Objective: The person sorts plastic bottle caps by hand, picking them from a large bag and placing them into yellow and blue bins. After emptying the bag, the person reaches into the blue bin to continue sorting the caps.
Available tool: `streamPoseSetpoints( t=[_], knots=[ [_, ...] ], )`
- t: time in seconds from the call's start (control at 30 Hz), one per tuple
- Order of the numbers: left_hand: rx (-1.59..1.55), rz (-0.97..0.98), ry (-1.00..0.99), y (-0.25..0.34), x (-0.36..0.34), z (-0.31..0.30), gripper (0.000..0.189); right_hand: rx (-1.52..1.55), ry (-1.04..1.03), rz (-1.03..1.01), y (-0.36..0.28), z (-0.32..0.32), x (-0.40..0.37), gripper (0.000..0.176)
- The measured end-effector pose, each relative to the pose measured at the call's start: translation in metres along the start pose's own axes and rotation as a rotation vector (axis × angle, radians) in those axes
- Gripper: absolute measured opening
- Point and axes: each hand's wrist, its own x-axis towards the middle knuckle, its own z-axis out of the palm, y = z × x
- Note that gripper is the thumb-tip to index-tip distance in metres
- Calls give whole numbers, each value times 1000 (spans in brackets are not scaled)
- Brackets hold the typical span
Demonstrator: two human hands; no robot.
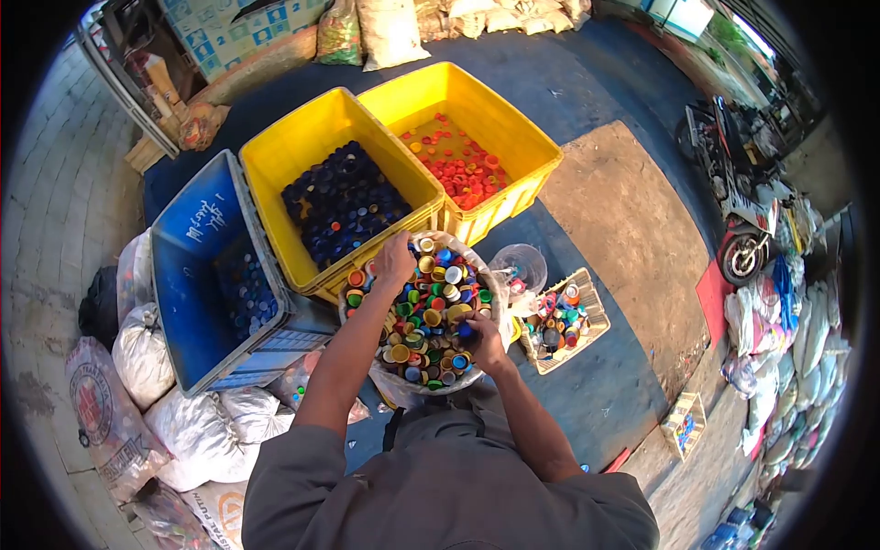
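Observation:
A round sack (498, 302) full of mixed bottle caps (426, 335) stands open right in front of my body. My left hand (396, 258) is over its far left rim, close to the near edge of the yellow crate of dark caps. Its fingers are bunched together, and what they hold, if anything, is hidden. Low over the right part of the heap, my right hand (486, 341) has its fingers closed around a dark blue bottle cap (466, 330).
One yellow crate (298, 261) holds dark caps, another yellow crate (527, 179) red and orange ones. A blue crate (183, 275) stands left. Right of the sack are a clear tub (522, 261) and a basket (600, 321). Stuffed sacks (192, 431) lie left; a motorcycle (742, 220) stands right.

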Motion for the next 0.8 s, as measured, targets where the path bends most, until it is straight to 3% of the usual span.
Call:
streamPoseSetpoints(
  t=[0.17, 0.33, 0.4, 0.47, 0.53, 0.57, 0.73, 0.8],
  knots=[
    [197, -113, -158, 7, 14, 6, 30, -99, -37, -23, -12, -14, -11, 24],
    [68, -78, -49, -7, 6, 8, 34, -233, 142, -31, -28, 6, 5, 25],
    [-75, -95, 32, -12, -2, 5, 36, -509, 151, -149, -35, 6, 24, 25],
    [-552, -318, -9, -19, -16, 3, 27, -776, 206, -394, -32, 0, 56, 29],
    [-1039, -531, -38, -14, -34, -8, 20, -1168, 319, -385, -50, 12, 80, 33],
    [-1276, -683, -106, -9, -49, -22, 17, -1242, 316, -498, -56, 20, 86, 28],
    [-1727, -950, -42, -26, -110, -25, 19, -1815, 241, -283, -76, 50, 122, 24],
    [-1826, -962, -66, -40, -134, -22, 21, -1897, 183, -250, -73, 49, 134, 25]
  ],
)
